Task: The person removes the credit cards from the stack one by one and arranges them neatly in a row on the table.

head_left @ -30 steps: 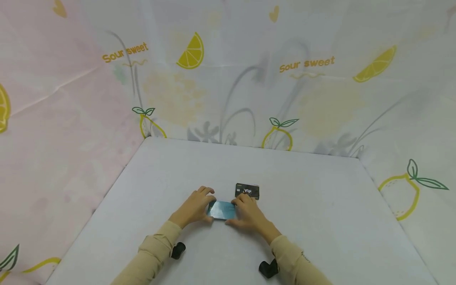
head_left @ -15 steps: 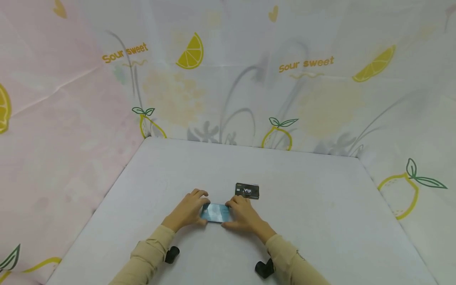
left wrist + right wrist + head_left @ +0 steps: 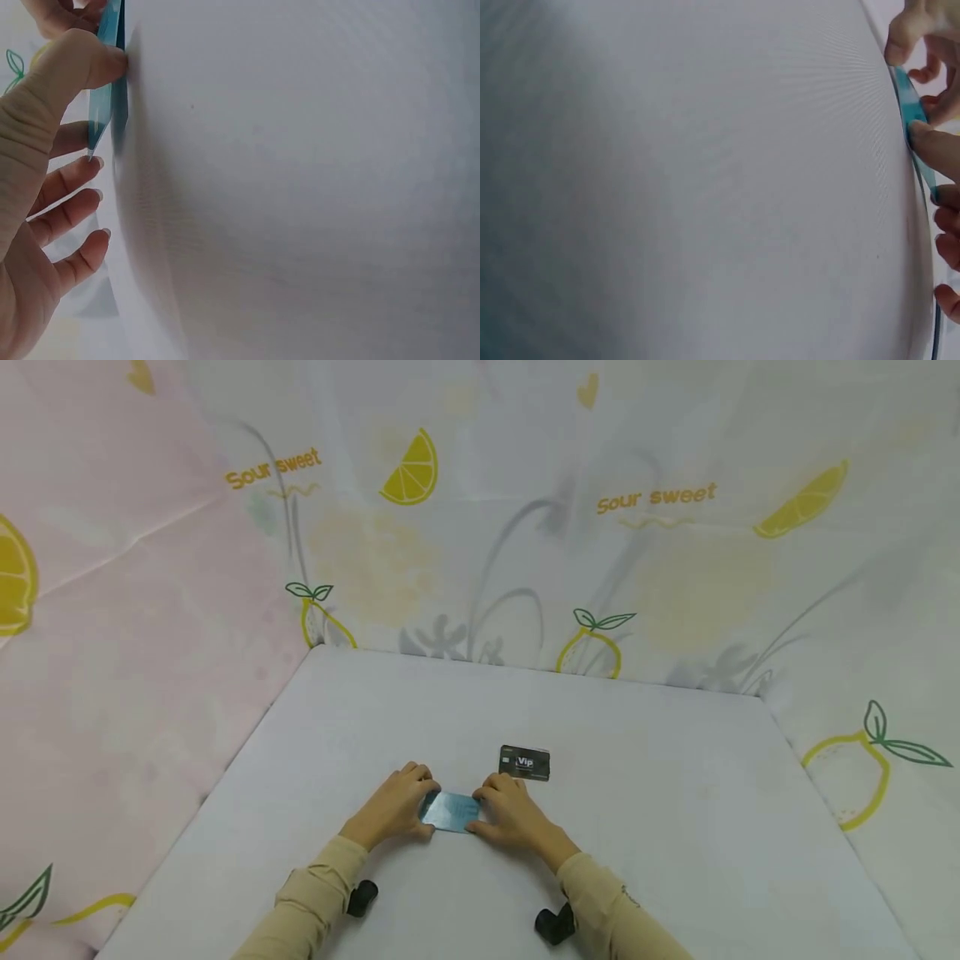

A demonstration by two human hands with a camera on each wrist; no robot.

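A shiny light-blue card (image 3: 452,812) lies low over the white table between both hands. My left hand (image 3: 392,806) pinches its left end, with the thumb at the near edge and a fingertip at the far one. The right hand (image 3: 517,814) grips the opposite end in the same manner. In the left wrist view the blue card (image 3: 99,112) is seen nearly edge-on, tilted, and the other left fingers spread loosely beyond it. Both thumbs press along one edge of the blue card (image 3: 909,101) in the right wrist view.
Just beyond the right hand lies a black card (image 3: 525,763) marked "Vip". Black wrist devices (image 3: 363,898) hang under the beige sleeves (image 3: 318,889). Fabric walls (image 3: 487,527) printed with lemons border the white table (image 3: 675,827) behind and at the sides.
Both hands have shifted the blue card a little left and nearer the body, mostly in the first half second. The black card now shows almost whole, away from the right fingers.
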